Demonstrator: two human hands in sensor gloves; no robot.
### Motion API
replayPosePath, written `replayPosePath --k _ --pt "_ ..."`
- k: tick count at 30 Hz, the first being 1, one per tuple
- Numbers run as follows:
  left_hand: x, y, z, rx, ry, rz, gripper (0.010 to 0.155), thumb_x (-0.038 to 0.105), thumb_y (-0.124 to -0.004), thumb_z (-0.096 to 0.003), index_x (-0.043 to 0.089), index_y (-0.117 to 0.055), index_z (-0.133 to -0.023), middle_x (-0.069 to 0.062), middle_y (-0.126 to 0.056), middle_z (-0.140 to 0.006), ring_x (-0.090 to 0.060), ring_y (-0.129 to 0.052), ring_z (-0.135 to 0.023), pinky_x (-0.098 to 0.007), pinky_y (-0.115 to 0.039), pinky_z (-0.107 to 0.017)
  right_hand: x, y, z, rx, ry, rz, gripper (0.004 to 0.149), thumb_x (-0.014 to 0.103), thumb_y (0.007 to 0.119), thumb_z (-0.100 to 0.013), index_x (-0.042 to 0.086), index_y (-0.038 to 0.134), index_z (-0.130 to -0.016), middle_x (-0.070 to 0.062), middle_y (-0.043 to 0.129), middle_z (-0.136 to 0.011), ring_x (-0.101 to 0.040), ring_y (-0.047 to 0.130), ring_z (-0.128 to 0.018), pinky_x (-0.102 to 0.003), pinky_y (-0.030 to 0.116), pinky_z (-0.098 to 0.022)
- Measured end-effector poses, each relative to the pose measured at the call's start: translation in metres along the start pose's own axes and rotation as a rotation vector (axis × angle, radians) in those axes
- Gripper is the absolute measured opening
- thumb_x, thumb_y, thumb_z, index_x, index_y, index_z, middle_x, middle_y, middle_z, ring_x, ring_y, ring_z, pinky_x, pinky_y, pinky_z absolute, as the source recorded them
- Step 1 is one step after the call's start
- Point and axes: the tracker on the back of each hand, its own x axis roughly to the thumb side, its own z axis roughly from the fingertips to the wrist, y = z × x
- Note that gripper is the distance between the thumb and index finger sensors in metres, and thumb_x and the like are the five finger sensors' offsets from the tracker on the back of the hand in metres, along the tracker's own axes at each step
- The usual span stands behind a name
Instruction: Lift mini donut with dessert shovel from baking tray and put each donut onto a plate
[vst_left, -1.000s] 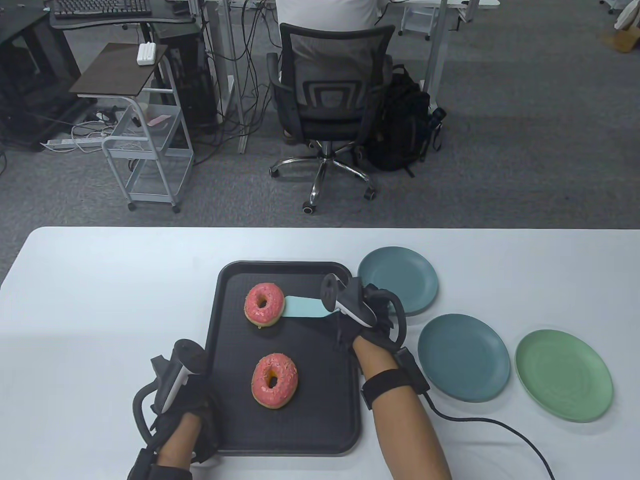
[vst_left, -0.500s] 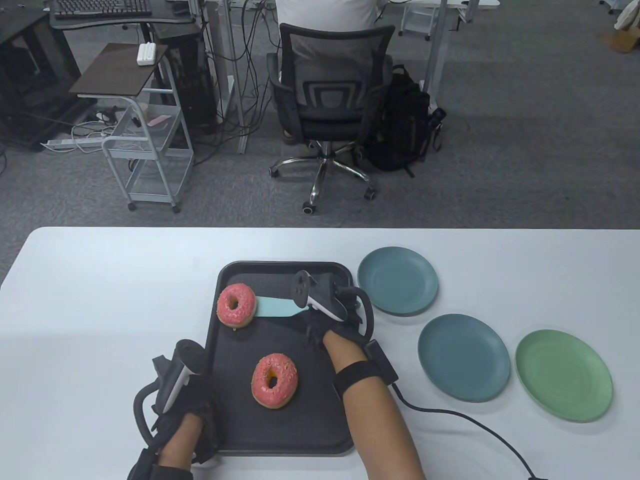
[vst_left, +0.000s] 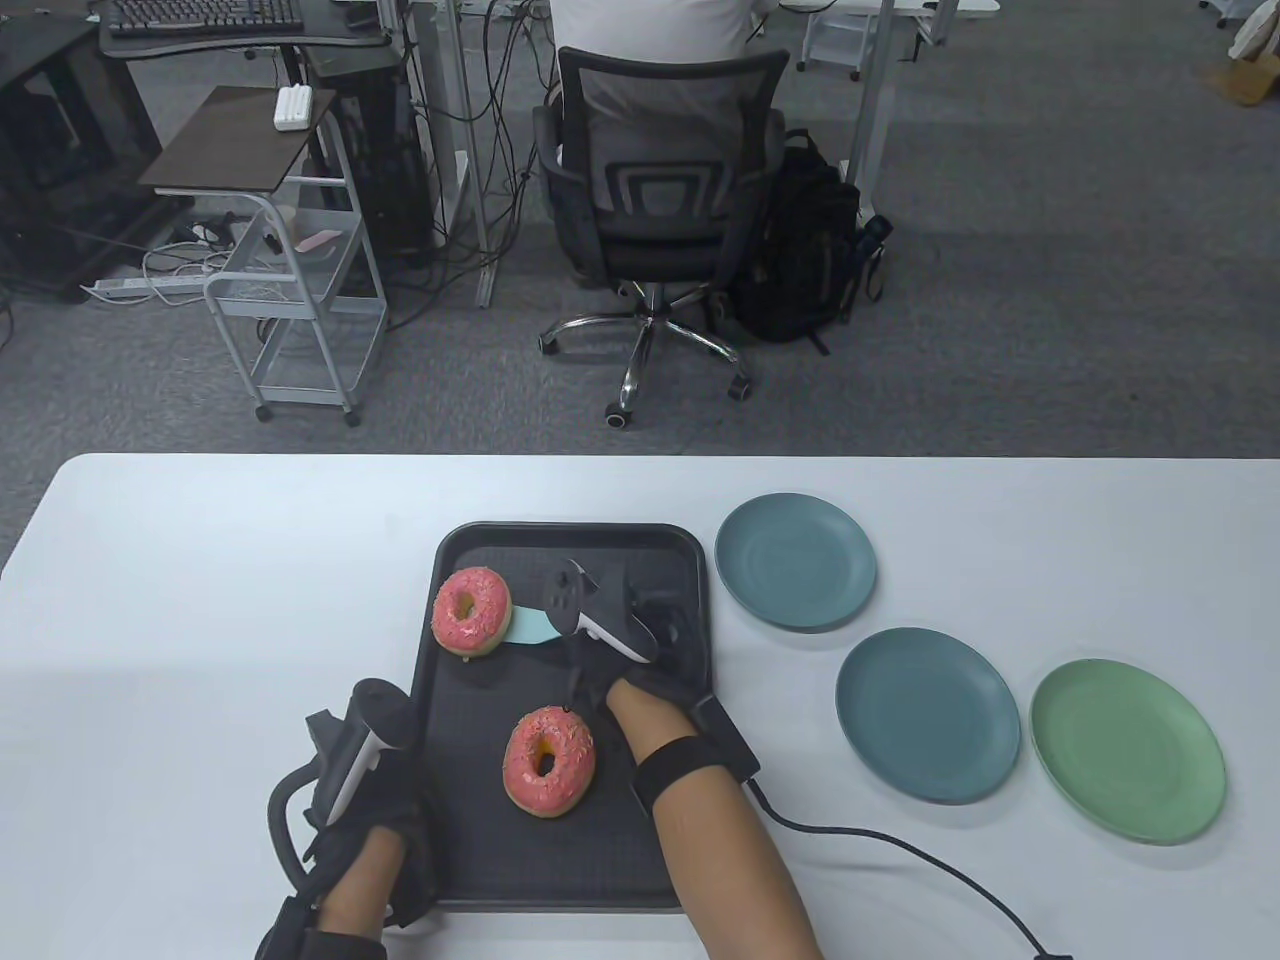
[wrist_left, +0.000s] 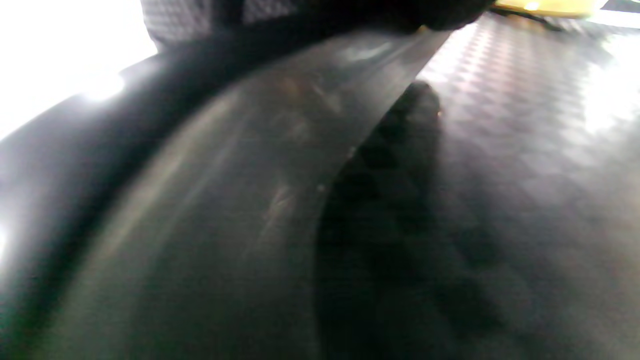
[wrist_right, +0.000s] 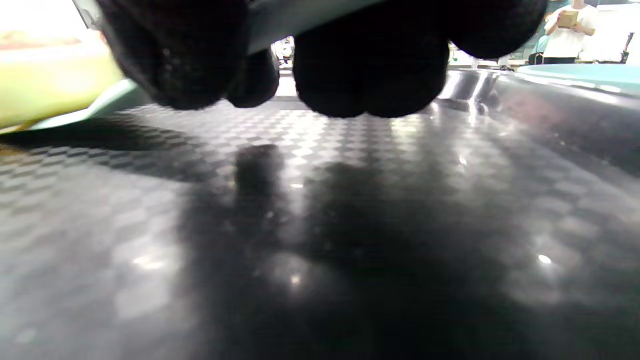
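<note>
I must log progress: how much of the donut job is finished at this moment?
Done: nothing; all three plates are bare. In hand: the right hand slides the dessert shovel under the far donut, against the tray's left wall. Left: both donuts, including the near donut.

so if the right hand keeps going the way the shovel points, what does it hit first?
The right hand points the shovel left at the far donut, already at the blade tip. Just past it, the tray's left wall. Whether the blade is under the donut is unclear.
</note>
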Motion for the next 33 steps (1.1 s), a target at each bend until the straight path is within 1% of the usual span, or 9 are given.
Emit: replayPosePath --k 3,8,14,19,24,28,29,31,33 --pt "0.001 0.000 0.000 0.000 0.005 -0.010 0.056 0.041 -0.072 -0.0480 0.025 -0.054 -0.099 -0.001 -0.078 -0.083 -0.017 -0.093 -0.057 -0.042 -0.081 -0.052 -0.004 0.002 0.001 0.018 0.009 -0.047 0.054 0.041 0.087 -0.039 0.028 0.079 -0.092 -0.016 0.091 -0.077 -0.036 0.090 -0.059 -0.055 0.070 -0.055" --pt "0.000 -0.001 0.000 -0.003 0.004 -0.004 0.057 0.042 -0.071 -0.0479 0.025 -0.054 -0.099 -0.001 -0.077 -0.083 -0.017 -0.093 -0.057 -0.042 -0.081 -0.052 -0.012 -0.003 0.006 -0.017 0.014 -0.062 0.055 0.041 0.087 -0.039 0.028 0.079 -0.091 -0.015 0.092 -0.076 -0.035 0.091 -0.058 -0.055 0.071 -0.054" --pt "0.000 -0.001 0.000 -0.004 0.004 -0.005 0.057 0.042 -0.071 -0.0481 0.025 -0.053 -0.099 -0.001 -0.077 -0.083 -0.017 -0.092 -0.057 -0.042 -0.081 -0.052 -0.025 -0.028 0.012 -0.067 0.044 -0.106 0.055 0.043 0.088 -0.039 0.028 0.079 -0.091 -0.015 0.092 -0.075 -0.034 0.092 -0.056 -0.054 0.073 -0.052" --pt "0.000 -0.001 0.000 -0.007 0.004 -0.002 0.057 0.042 -0.071 -0.0480 0.025 -0.053 -0.099 -0.001 -0.077 -0.083 -0.017 -0.092 -0.057 -0.042 -0.081 -0.052 -0.045 -0.053 0.019 -0.100 0.083 -0.144 0.054 0.044 0.088 -0.039 0.029 0.080 -0.091 -0.014 0.094 -0.073 -0.033 0.093 -0.053 -0.052 0.075 -0.050" --pt "0.000 -0.001 0.000 -0.007 0.003 -0.004 0.057 0.042 -0.071 -0.0481 0.025 -0.053 -0.099 -0.001 -0.076 -0.083 -0.017 -0.092 -0.057 -0.042 -0.081 -0.052 -0.078 -0.072 0.027 -0.132 0.131 -0.161 0.055 0.044 0.088 -0.039 0.029 0.080 -0.091 -0.014 0.094 -0.073 -0.032 0.094 -0.052 -0.051 0.078 -0.047" --pt "0.000 -0.001 0.000 -0.008 0.003 -0.002 0.057 0.042 -0.071 -0.0480 0.025 -0.053 -0.099 -0.001 -0.077 -0.083 -0.017 -0.092 -0.057 -0.042 -0.081 -0.052 -0.118 -0.080 0.037 -0.147 0.212 -0.159 0.055 0.044 0.088 -0.039 0.028 0.080 -0.091 -0.014 0.094 -0.072 -0.032 0.094 -0.051 -0.050 0.080 -0.044" --pt "0.000 -0.001 0.000 -0.008 0.003 -0.002 0.057 0.042 -0.071 -0.0480 0.025 -0.053 -0.099 -0.001 -0.076 -0.083 -0.017 -0.092 -0.057 -0.042 -0.081 -0.052 -0.122 -0.080 0.038 -0.149 0.219 -0.159 0.055 0.044 0.088 -0.039 0.028 0.080 -0.091 -0.014 0.094 -0.072 -0.032 0.094 -0.051 -0.050 0.081 -0.044" --pt "0.000 -0.001 0.000 -0.008 0.003 -0.001 0.057 0.042 -0.071 -0.0481 0.025 -0.053 -0.099 -0.001 -0.076 -0.083 -0.017 -0.092 -0.057 -0.042 -0.081 -0.052 -0.141 -0.082 0.042 -0.161 0.258 -0.158 0.055 0.044 0.088 -0.040 0.027 0.080 -0.091 -0.015 0.094 -0.072 -0.032 0.094 -0.051 -0.050 0.081 -0.044" --pt "0.000 -0.001 0.000 -0.008 0.003 -0.002 0.057 0.042 -0.071 -0.0480 0.025 -0.053 -0.099 -0.001 -0.076 -0.083 -0.017 -0.092 -0.057 -0.042 -0.081 -0.052 -0.164 -0.084 0.047 -0.173 0.309 -0.142 0.055 0.044 0.088 -0.040 0.027 0.079 -0.092 -0.015 0.094 -0.072 -0.032 0.094 -0.051 -0.050 0.081 -0.044"
